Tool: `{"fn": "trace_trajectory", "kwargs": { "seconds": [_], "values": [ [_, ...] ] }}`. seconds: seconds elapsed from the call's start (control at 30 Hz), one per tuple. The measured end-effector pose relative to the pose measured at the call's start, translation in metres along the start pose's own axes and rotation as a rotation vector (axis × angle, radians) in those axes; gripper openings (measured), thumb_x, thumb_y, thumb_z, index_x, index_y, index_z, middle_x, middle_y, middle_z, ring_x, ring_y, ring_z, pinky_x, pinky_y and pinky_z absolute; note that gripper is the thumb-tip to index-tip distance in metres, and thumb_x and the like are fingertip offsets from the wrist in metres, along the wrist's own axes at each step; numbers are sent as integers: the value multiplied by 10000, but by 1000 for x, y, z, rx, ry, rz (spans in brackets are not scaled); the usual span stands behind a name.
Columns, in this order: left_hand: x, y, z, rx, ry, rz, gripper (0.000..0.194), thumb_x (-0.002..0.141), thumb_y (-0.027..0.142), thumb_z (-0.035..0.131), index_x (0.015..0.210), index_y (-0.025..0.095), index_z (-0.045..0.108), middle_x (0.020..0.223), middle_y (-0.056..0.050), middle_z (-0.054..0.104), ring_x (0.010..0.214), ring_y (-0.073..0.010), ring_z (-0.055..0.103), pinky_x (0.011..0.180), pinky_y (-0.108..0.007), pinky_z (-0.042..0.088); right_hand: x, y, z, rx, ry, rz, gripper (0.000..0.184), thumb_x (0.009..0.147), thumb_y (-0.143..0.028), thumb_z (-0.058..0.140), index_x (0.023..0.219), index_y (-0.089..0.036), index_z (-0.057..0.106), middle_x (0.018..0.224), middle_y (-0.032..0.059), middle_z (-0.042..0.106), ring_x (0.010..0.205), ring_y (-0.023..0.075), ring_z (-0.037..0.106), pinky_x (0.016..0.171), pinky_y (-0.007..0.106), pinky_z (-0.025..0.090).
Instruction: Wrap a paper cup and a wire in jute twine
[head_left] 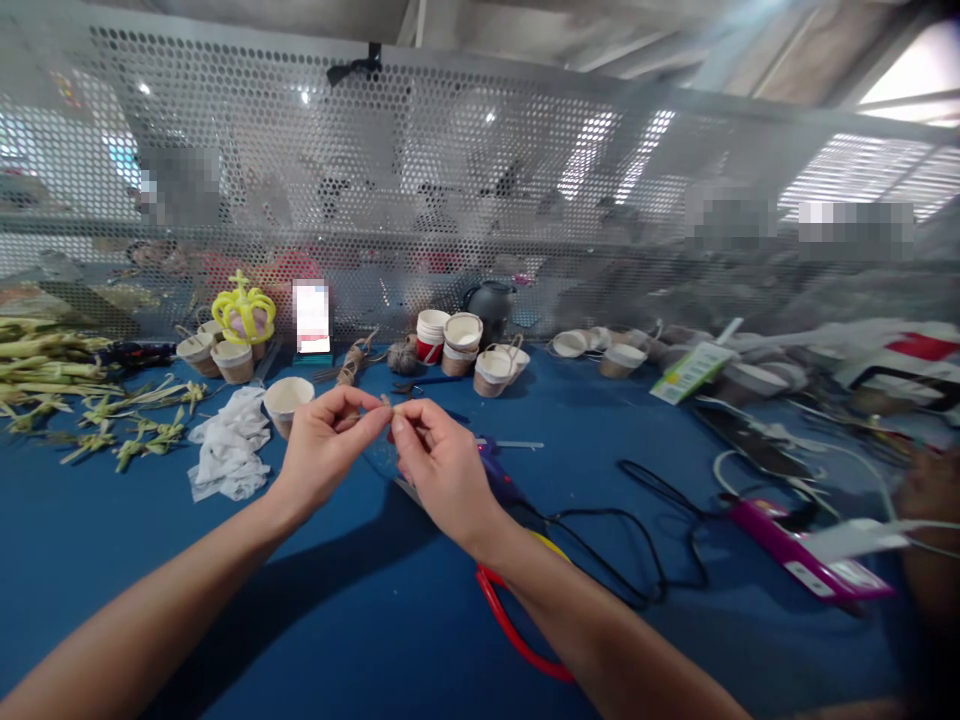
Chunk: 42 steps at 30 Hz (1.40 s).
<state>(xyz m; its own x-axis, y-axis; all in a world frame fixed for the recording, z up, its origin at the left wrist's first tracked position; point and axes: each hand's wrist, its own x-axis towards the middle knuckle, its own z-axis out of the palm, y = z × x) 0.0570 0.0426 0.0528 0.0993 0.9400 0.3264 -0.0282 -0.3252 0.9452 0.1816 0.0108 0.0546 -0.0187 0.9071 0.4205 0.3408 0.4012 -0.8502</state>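
Both my hands are raised over the blue table (360, 610), fingertips meeting. My left hand (322, 450) pinches a short piece of brown twine (384, 401) between thumb and forefinger. My right hand (442, 465) pinches the other end of the same twine, fingers curled. A paper cup (287, 400) stands just behind my left hand. Below my right wrist lie red-handled scissors (510, 620) and a purple glue gun (496, 470) with a black cord (637, 560).
Green palm-leaf strips (97, 410) and a white cloth (229, 450) lie at left. Several twine-wrapped paper cups (480, 365), a yellow crown (243, 308), a twine ball (402, 355) and a phone (311, 318) line the perforated metal screen (480, 170). Another person's hand (930, 490) and clutter are at right.
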Motion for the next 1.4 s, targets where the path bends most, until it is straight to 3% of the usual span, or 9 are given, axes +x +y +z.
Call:
{"fn": "trace_trajectory", "kwargs": {
  "seconds": [0.23, 0.57, 0.7, 0.83, 0.97, 1.2, 1.4],
  "values": [
    [4, -3, -5, -53, -64, -40, 143, 655, 274, 653, 654, 144, 595, 501, 44, 469, 460, -58, 381, 429, -182, 287, 1, -5, -1, 56, -44, 17, 121, 813, -268, 446, 784, -168, 509, 576, -25, 514, 487, 94, 553, 502, 231, 472],
    [9, 5, -10, -256, -202, -192, 178, 621, 274, 690, 623, 140, 573, 460, 66, 435, 413, -37, 323, 405, -181, 219, 6, -16, -20, 38, -179, -4, 141, 800, -277, 484, 795, -156, 557, 647, 11, 583, 586, 115, 589, 583, 260, 496],
    [7, 9, -11, -336, -343, -294, 173, 615, 244, 693, 592, 133, 561, 448, 70, 417, 400, -25, 289, 404, -184, 181, 11, -19, -33, 115, -160, 8, 165, 787, -264, 512, 902, -163, 575, 730, 12, 599, 616, 99, 572, 605, 252, 490],
    [5, 10, -10, -431, -484, -384, 139, 606, 208, 686, 587, 129, 573, 428, 76, 392, 389, -15, 244, 406, -189, 128, 15, -18, -38, 216, -272, 33, 170, 793, -266, 512, 912, -178, 596, 729, -3, 587, 560, 71, 527, 565, 228, 467],
    [4, 12, -9, -436, -516, -429, 150, 586, 207, 698, 567, 135, 568, 435, 72, 411, 397, -20, 243, 413, -198, 118, 17, -16, -36, 304, -374, 46, 101, 780, -260, 535, 812, -179, 585, 702, -17, 556, 537, 65, 504, 534, 216, 453],
    [3, 10, -9, -384, -545, -432, 189, 575, 246, 715, 572, 143, 557, 423, 73, 386, 409, -35, 254, 416, -206, 126, 16, -15, -36, 319, -417, 76, 122, 762, -269, 565, 695, -169, 543, 632, -35, 487, 524, 66, 470, 499, 202, 424],
    [3, 12, -11, -390, -556, -436, 181, 582, 256, 706, 571, 148, 561, 454, 60, 409, 421, -39, 238, 426, -216, 120, 17, -10, -39, 353, -443, 86, 267, 837, -354, 438, 818, -155, 616, 677, -1, 529, 571, 70, 484, 545, 212, 424]
  ]
}}
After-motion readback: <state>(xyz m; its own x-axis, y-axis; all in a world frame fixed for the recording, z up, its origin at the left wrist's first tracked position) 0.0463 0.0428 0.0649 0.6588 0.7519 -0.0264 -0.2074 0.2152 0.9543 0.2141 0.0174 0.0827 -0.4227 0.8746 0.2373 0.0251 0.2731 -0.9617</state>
